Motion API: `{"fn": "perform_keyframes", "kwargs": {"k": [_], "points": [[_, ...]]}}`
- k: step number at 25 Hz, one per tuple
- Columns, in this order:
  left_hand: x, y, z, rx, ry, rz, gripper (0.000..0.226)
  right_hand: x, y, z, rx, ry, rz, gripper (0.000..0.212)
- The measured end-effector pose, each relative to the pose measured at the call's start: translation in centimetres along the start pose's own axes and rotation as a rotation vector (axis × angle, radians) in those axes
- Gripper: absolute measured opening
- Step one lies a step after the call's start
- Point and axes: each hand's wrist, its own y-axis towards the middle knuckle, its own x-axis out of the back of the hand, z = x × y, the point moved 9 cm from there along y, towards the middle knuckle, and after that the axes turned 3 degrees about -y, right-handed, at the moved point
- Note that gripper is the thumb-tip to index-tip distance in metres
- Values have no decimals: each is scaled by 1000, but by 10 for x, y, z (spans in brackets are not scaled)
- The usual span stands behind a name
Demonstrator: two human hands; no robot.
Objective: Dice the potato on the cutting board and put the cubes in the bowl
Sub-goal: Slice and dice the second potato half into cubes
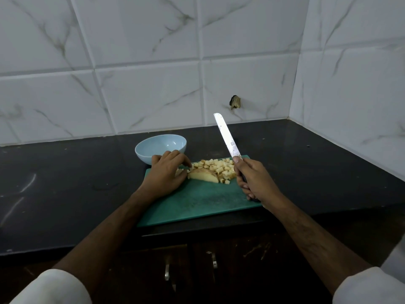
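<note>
A dark desk (65, 172) ran into a corner of white marbled wall tiles (140, 62). The bowl (161, 148) stood just beyond the left hand (169, 172), which lay flat-fingered on the green cutting board (197, 202), touching the potato piece (203, 175) and partly hiding cubes (219, 167). The right hand (252, 178) gripped a raised knife (226, 137), its handle mostly hidden.

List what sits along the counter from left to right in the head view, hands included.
Bowl → left hand → uncut potato piece → pile of potato cubes → right hand gripping the knife. All but the bowl lie over the green cutting board.
</note>
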Motion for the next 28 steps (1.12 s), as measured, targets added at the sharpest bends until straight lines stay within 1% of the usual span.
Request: {"fn": "perform_keyframes", "kwargs": {"k": [2,5,8,10,11,13,16,19,24,28], "points": [[-2,-2,-6,-53,-27,36,17,0,0,0,5,2,2,37],[-3,-2,-11,-87,21,52,21,0,0,1,2,0,4,37],[-2,0,-8,-52,23,51,34,-1,0,-1,-6,7,4,38],[-2,1,-13,-84,32,54,40,-1,1,-1,-9,9,5,38],[-3,0,-16,-115,37,54,39,0,0,-1,-11,7,4,38],[-5,-1,-24,-173,43,56,29,0,0,-1,-10,3,3,38],[-5,-1,-27,-188,32,50,19,0,0,-2,-9,-6,3,38],[-4,-1,-30,-195,30,50,20,0,1,-2,-12,-7,0,38],[-3,1,-37,-215,71,108,18,-1,0,-2,-11,-10,0,38],[-1,-1,-41,-247,155,83,27,-1,0,-2,-12,-8,-4,38]]}}
